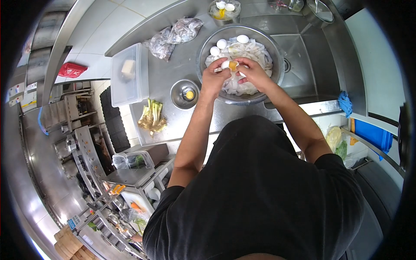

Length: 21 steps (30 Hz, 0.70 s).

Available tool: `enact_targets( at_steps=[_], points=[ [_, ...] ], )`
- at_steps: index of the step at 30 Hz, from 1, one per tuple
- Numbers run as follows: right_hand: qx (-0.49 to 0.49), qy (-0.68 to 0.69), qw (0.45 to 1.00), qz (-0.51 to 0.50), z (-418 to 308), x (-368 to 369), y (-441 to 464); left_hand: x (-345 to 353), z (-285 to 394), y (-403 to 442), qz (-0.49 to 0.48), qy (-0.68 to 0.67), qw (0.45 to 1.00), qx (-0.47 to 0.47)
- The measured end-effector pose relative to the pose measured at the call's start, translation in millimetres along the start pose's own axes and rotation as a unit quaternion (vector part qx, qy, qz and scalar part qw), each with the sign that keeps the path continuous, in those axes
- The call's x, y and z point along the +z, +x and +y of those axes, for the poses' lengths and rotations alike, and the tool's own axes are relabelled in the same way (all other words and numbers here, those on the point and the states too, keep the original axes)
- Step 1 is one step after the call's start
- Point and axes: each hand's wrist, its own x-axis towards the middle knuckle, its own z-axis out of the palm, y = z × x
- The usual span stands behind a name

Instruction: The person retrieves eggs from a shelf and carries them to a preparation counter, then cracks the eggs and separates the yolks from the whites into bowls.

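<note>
Over a large metal bowl (277,82), my left hand (214,79) and my right hand (255,75) hold the two parts of a cracked egg. A yolk (233,66) shows between them. White eggshell (225,64) is at my left fingertips, and another eggshell piece (242,75) is in my right fingers. Pale white strips (260,54) that look like cut squid fill the bowl. Whole white eggs (242,39) lie on them along the far left side. Left of my left wrist stands a small metal bowl (174,96) with a yolk (190,94) in it.
A pot (224,16) with eggshells stands behind the large bowl. Plastic bags (175,37), a lidded plastic box (130,82) and spring onion ends (151,116) lie left on the steel counter. The sink basin (310,65) is at right, with a blue cloth (345,104) at its edge.
</note>
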Motion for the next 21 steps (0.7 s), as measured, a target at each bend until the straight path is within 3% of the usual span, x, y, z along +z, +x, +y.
enact_targets(
  at_steps=[13,19,21],
  points=[
    [0.023,0.090,0.996,0.019,2,9,1,-4,-7,6,-0.017,0.079,0.996,0.028],
    [0.015,0.064,0.997,0.044,6,9,0,3,0,-1,0.008,0.058,0.998,0.005],
    [0.021,0.066,0.997,0.044,7,9,0,2,5,-2,-0.025,0.068,0.997,-0.017]
  ],
)
